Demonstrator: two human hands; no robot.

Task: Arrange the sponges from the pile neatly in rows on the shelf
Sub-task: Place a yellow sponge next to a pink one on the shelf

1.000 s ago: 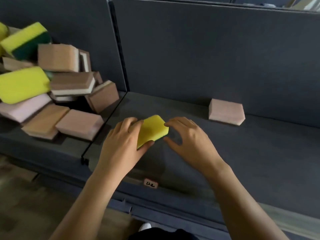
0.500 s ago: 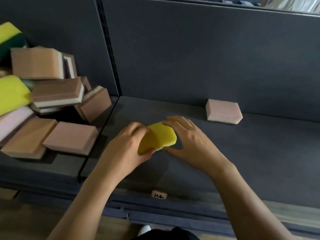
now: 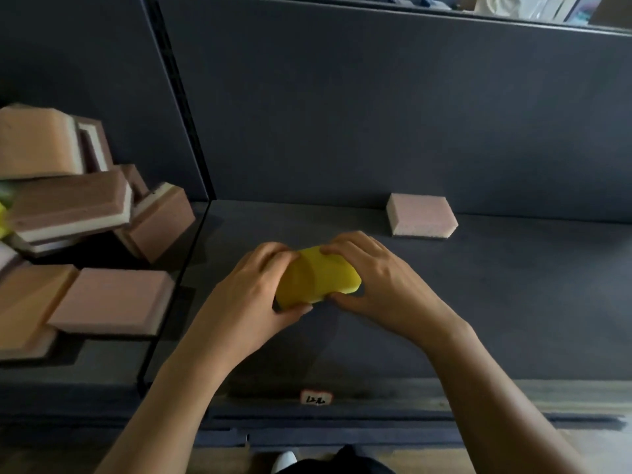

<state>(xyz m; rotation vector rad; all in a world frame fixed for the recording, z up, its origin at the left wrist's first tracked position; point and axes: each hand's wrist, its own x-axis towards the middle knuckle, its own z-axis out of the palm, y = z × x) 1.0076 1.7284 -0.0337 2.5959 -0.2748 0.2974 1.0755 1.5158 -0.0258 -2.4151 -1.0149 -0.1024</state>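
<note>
A yellow sponge (image 3: 318, 277) is held between both hands above the dark shelf (image 3: 513, 302). My left hand (image 3: 249, 295) grips its left end, fingers curled over the top and thumb underneath. My right hand (image 3: 383, 282) grips its right end the same way. A pink sponge (image 3: 422, 215) lies flat at the back of the shelf against the rear panel, to the right of my hands. The pile of sponges (image 3: 75, 230), pink, brown and orange, is heaped in the neighbouring bay at the left.
A thin vertical divider (image 3: 181, 268) separates the pile's bay from the shelf bay. A small white label (image 3: 316, 397) is stuck on the shelf's front edge. The grey rear panel (image 3: 376, 114) rises behind the shelf.
My right hand has closed onto the yellow sponge, so both hands now hold it. The sponge has moved slightly right and back, and the view has shifted right.
</note>
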